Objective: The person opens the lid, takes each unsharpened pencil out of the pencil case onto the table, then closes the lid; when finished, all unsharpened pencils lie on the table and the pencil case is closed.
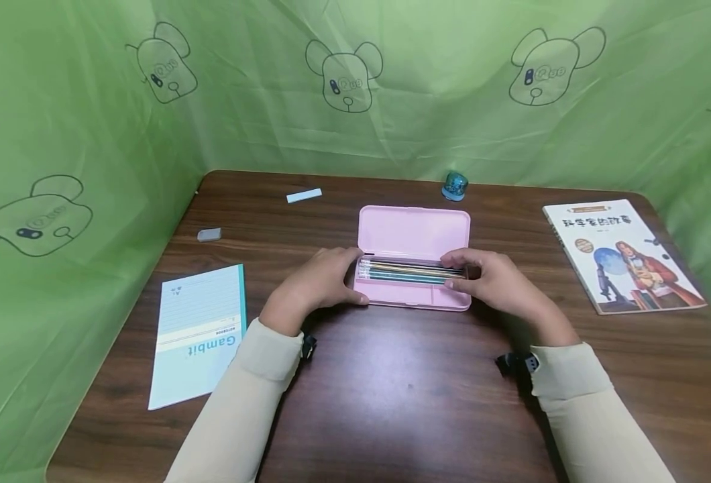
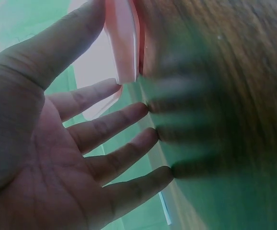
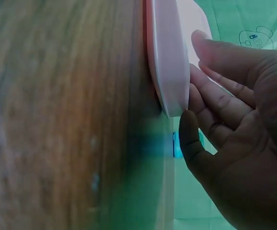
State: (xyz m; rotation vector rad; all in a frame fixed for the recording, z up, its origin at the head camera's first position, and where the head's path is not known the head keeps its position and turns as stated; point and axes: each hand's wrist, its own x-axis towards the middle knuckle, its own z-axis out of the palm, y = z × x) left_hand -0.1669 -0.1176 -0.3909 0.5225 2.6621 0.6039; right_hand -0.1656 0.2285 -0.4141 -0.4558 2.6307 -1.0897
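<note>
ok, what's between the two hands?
Head view: the open pink pencil case with pencils lies between the left hand and right hand.

Head view bright, even, soft shadows, edges warped; both wrist views dim, green-tinted, table point(image 2: 234, 72) blurred.
</note>
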